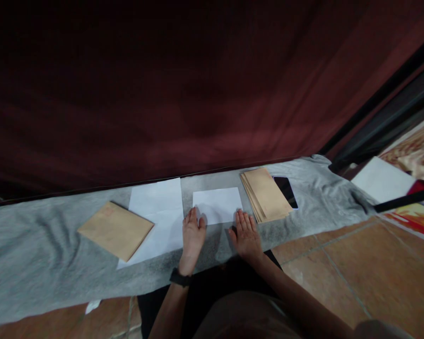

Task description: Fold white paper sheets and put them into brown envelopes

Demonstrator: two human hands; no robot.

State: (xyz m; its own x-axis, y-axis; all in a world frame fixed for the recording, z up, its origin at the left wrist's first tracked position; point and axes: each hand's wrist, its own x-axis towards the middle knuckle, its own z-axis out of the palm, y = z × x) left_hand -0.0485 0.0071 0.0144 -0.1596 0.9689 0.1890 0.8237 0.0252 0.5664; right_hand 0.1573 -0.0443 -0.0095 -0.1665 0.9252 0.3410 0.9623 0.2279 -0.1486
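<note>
A folded white sheet [217,204] lies on the grey cloth [38,249] straight in front of me. My left hand [192,234] lies flat with fingers together, its tips touching the sheet's near left edge. My right hand [246,233] lies flat too, fingertips at the sheet's near right corner. Neither hand holds anything. A black band circles my left wrist.
A larger white sheet [158,221] lies to the left, with a brown envelope [116,230] overlapping its left edge. A stack of brown envelopes [265,193] and a dark phone [286,190] lie to the right. Dark red curtain behind; tiled floor [349,263] on the right.
</note>
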